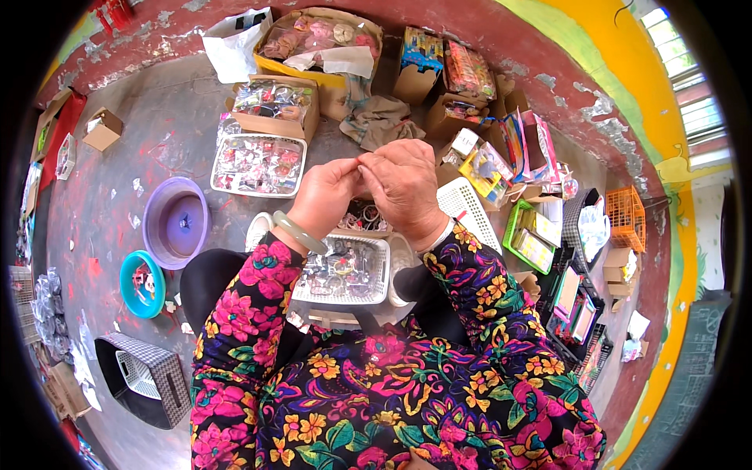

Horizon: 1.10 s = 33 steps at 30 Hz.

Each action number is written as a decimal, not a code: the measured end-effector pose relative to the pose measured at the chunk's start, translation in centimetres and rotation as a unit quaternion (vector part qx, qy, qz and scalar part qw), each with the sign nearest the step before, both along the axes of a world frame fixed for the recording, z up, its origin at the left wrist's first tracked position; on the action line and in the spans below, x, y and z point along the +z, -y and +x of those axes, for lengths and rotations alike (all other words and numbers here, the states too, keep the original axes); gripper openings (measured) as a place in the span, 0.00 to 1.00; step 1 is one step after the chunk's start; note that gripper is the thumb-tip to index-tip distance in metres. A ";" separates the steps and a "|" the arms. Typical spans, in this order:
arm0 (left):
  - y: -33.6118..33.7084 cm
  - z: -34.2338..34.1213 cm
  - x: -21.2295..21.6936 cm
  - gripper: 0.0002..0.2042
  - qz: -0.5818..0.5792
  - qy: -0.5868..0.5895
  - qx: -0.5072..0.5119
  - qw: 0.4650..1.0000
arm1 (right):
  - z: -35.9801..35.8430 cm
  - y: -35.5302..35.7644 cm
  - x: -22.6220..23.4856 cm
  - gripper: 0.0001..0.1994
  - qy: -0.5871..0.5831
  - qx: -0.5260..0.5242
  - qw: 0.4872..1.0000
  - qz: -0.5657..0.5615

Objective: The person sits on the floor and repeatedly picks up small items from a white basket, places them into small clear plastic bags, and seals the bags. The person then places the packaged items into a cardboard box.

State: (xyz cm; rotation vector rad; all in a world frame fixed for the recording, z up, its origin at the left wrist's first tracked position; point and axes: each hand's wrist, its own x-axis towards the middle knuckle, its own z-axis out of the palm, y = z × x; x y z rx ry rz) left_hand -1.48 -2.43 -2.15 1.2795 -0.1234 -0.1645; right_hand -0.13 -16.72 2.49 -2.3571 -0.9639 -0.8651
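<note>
My left hand [325, 194] and my right hand [407, 186] meet in front of me, thumbs and fingertips pinched together. Whatever sits between the fingertips is too small or too hidden to name. A pale bangle [298, 233] circles my left wrist, below which a flowered sleeve begins. Under the hands, between my feet, stands a white plastic basket [378, 270] of small packaged items, some dark. Just beyond it, partly covered by my hands, lie more small dark items [362, 216]. Left of my hands is another white basket [258, 163], full of small clear packets.
Cardboard boxes [317, 113] of goods line the far wall. At the left stand a purple basin [177, 223], a teal basin [142, 283] and a checked bin [149, 376]. On the right are a green basket [536, 235], an orange crate [627, 219] and black crates [576, 313].
</note>
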 end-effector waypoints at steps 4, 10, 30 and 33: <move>-0.3 0.2 -1.9 0.08 0.212 0.152 0.048 0.964 | -0.2 -0.3 0.3 0.04 -0.008 -0.006 0.999 -0.046; -0.5 -0.1 -0.7 0.07 0.329 0.194 0.038 0.923 | 0.1 0.5 -0.2 0.04 -0.076 0.015 0.996 -0.051; -0.5 -0.5 0.3 0.08 0.327 0.157 0.014 0.932 | 0.7 1.3 0.1 0.05 -0.145 0.058 0.986 -0.064; -0.5 -0.6 0.7 0.08 0.324 0.165 0.010 0.932 | 0.7 1.2 0.1 0.06 -0.135 0.051 0.987 -0.066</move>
